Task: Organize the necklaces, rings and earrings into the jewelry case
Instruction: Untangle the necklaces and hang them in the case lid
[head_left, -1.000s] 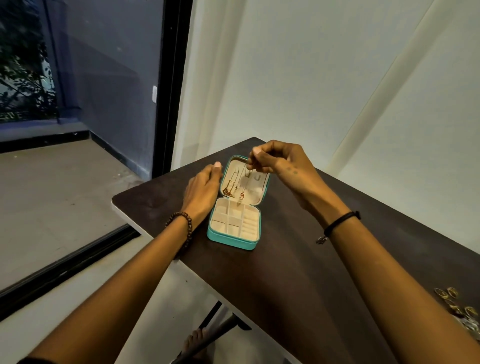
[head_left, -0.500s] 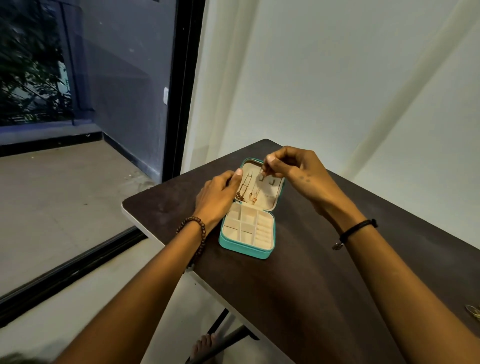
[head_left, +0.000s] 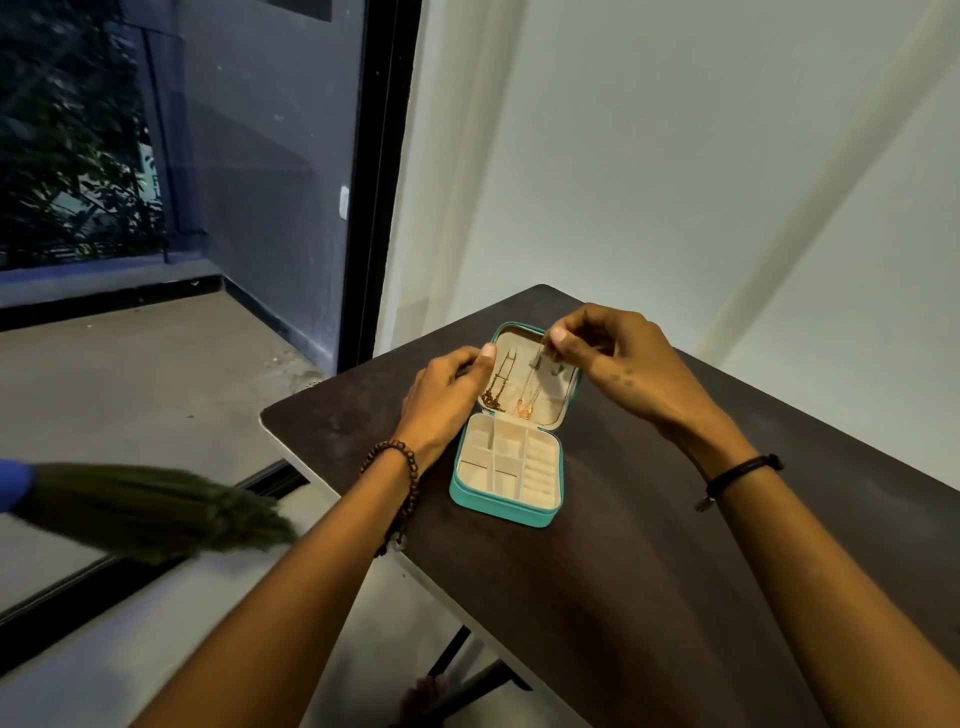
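A small teal jewelry case lies open on the dark table. Its cream base has several empty compartments. Two necklaces hang in the raised lid: a dark gold chain on the left and a thin rose-gold necklace beside it. My left hand grips the lid's left edge, thumb on the rim. My right hand is at the lid's top, thumb and forefinger pinched on the upper end of the thin necklace by a hook.
The table's left edge runs close to the case. A broom head sweeps over the floor at the left, held by someone out of view. A white wall stands behind the table, and a dark glass door frame at the left.
The view has shifted, so the case sits further right in frame. A broom has come into view at the left. My hands stay at the lid, the left thumb now on its rim.
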